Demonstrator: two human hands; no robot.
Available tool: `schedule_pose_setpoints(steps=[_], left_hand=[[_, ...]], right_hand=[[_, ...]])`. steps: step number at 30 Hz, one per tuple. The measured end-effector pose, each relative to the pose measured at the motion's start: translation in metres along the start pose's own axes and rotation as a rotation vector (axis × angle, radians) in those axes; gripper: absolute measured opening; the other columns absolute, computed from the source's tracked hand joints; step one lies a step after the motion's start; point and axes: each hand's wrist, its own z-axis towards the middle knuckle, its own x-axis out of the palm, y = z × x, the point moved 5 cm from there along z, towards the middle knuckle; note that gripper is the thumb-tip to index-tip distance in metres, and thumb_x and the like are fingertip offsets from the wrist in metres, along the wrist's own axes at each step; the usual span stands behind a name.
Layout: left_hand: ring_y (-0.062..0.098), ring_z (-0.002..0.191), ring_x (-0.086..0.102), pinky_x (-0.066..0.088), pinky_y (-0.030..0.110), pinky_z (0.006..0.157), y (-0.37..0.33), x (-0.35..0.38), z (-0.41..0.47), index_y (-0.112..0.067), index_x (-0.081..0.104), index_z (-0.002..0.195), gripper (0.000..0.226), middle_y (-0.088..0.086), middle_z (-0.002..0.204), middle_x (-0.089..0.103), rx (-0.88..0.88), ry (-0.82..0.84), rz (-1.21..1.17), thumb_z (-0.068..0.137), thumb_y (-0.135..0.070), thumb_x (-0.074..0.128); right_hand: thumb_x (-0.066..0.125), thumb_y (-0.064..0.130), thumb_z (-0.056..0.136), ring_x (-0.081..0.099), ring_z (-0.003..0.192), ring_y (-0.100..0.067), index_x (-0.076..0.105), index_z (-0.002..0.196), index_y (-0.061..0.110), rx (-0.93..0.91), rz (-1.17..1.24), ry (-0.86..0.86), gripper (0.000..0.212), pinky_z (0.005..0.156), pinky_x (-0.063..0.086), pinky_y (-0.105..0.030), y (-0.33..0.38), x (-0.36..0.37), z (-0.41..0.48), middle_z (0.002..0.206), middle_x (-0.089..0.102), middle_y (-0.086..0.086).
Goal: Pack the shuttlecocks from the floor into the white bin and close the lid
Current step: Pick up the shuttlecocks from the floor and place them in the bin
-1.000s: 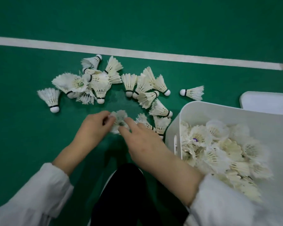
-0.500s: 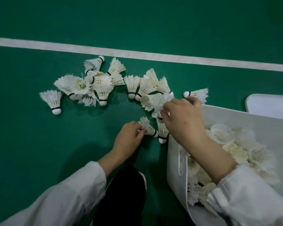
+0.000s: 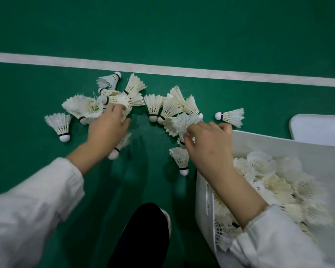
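A green court floor (image 3: pixel 162 26), crossed by a white line (image 3: pixel 162 70), carried a loose scatter of feather shuttlecocks (image 3: pixel 153 105) just below that line. A lone shuttlecock (image 3: pixel 59 124) lay apart at the left, a second shuttlecock (image 3: pixel 230 117) alone at the right. The white bin (image 3: pixel 278 140) stood open nearby, its lid (image 3: pixel 319 128) flat on the floor just beyond it.

badminton court - green floor (image 3: pixel 182 26), white line (image 3: pixel 162 69)
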Motion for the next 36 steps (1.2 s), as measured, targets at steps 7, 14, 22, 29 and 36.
schedule_pose_setpoints(steps=[7, 14, 22, 29, 36], left_hand=[[0.032, 0.073, 0.054, 0.040, 0.038, 0.054, 0.018, 0.013, 0.030, -0.002, 0.034, 0.125, 0.038, 0.019, 0.109, 0.053, -0.093, 0.042, 0.175, 0.090, -0.010, 0.045], [0.026, 0.061, 0.051, 0.035, 0.031, 0.048, 0.016, 0.019, -0.004, -0.005, 0.041, 0.108, 0.026, 0.013, 0.084, 0.057, -0.075, 0.029, -0.025, 0.089, -0.017, 0.053], [0.022, 0.078, 0.059, 0.044, 0.033, 0.069, -0.037, -0.056, -0.037, -0.016, 0.063, 0.090, 0.020, 0.005, 0.088, 0.063, -0.158, 0.070, -0.676, 0.091, -0.033, 0.053], [-0.009, 0.060, 0.043, 0.031, 0.008, 0.063, -0.163, -0.129, -0.068, -0.021, 0.068, 0.102, 0.018, -0.010, 0.094, 0.056, 0.376, -0.188, -0.493, 0.090, -0.028, 0.057], [0.002, 0.073, 0.059, 0.053, 0.032, 0.062, -0.243, -0.100, -0.114, -0.033, 0.065, 0.094, 0.020, -0.020, 0.087, 0.065, 0.638, 0.075, -0.372, 0.088, -0.043, 0.049]], right_hand=[[0.060, 0.021, 0.081, 0.056, 0.062, -0.023, 0.065, 0.069, 0.017, 0.009, 0.008, 0.006, 0.014, 0.070, 0.019, -0.033, -0.001, 0.001, 0.000, 0.066, 0.066, 0.002], [0.059, 0.021, 0.082, 0.056, 0.064, -0.022, 0.065, 0.070, 0.017, 0.010, 0.041, 0.006, 0.013, 0.072, 0.020, -0.032, -0.001, 0.002, -0.001, 0.068, 0.066, 0.002], [0.053, 0.026, 0.092, 0.058, 0.088, -0.004, 0.066, 0.088, 0.018, 0.166, 0.717, 0.229, 0.016, 0.079, 0.041, -0.018, -0.013, -0.057, -0.006, 0.089, 0.065, 0.009], [0.051, 0.032, 0.091, 0.053, 0.089, -0.010, 0.063, 0.093, 0.019, 0.148, 0.357, 0.178, 0.018, 0.068, 0.040, -0.022, -0.091, -0.165, -0.043, 0.092, 0.061, 0.007], [0.042, 0.027, 0.097, 0.061, 0.082, -0.026, 0.065, 0.093, 0.006, 0.510, 0.129, 0.517, 0.031, 0.072, 0.047, -0.034, -0.187, -0.098, -0.135, 0.091, 0.068, -0.012]])
